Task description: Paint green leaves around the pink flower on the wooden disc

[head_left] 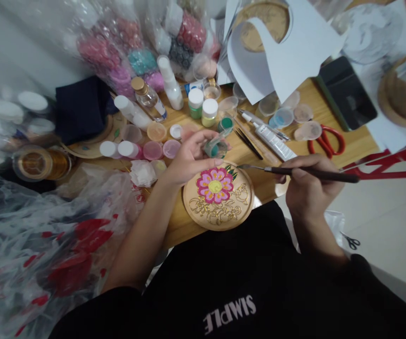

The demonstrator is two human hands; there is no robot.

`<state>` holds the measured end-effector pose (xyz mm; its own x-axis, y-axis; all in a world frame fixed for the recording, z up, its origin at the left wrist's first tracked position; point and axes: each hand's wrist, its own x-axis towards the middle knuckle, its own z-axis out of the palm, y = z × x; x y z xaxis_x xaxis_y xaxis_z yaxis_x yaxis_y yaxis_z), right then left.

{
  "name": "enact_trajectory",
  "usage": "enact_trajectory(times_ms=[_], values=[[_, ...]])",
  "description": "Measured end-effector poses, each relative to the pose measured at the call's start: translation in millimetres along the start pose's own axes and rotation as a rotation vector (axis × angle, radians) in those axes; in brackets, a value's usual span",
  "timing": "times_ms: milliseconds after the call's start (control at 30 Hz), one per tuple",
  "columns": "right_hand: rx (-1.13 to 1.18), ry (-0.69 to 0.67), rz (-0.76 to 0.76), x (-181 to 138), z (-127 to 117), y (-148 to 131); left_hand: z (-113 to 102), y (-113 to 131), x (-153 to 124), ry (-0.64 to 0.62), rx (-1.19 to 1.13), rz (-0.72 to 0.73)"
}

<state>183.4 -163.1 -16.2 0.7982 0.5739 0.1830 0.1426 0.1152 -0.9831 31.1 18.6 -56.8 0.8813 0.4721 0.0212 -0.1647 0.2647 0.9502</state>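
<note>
My left hand (189,157) is closed round a small clear plastic cup (217,148) with green paint in it, its lid flipped up. My right hand (311,188) grips the dark handle of a palette knife (316,174). The thin metal blade points left, its tip near the green leaves on a round wooden plaque (219,219). A pink flower (215,185) with a yellow centre and gold-outlined vines decorate the plaque, which lies at the table's front edge, against the black shirt. Behind the cup stands an open jar of dark green paint (226,124).
White-capped paint jars (209,112) and several small cups stand behind my left hand. A white glue tube (275,141), thin dark tools (248,142) and red-handled scissors (326,141) lie on the right, with a phone (347,94) beyond. Plastic wrapping (58,245) fills the left side.
</note>
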Motion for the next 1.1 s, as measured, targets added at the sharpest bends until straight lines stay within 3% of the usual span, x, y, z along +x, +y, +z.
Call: enact_trajectory(times_ms=[100,267,433,567,700,867,1100], values=[[0.136,0.078,0.136,8,4,-1,0,0,0,-0.006,0.007,0.016],[0.251,0.041,0.245,18,9,-2,1,1,0,0.001,0.007,0.006],[0.189,0.015,0.147,12,27,-6,3,4,-2,0.014,-0.021,-0.021],[0.078,-0.132,0.005,8,32,-4,3,4,-2,0.023,-0.006,-0.021],[-0.042,-0.233,-0.033,9,30,0,3,3,-2,0.038,0.005,-0.025],[-0.136,-0.279,-0.017,10,32,1,2,3,-1,0.054,0.033,-0.038],[0.079,-0.214,0.154,16,43,11,4,4,-2,0.056,0.01,-0.06]])
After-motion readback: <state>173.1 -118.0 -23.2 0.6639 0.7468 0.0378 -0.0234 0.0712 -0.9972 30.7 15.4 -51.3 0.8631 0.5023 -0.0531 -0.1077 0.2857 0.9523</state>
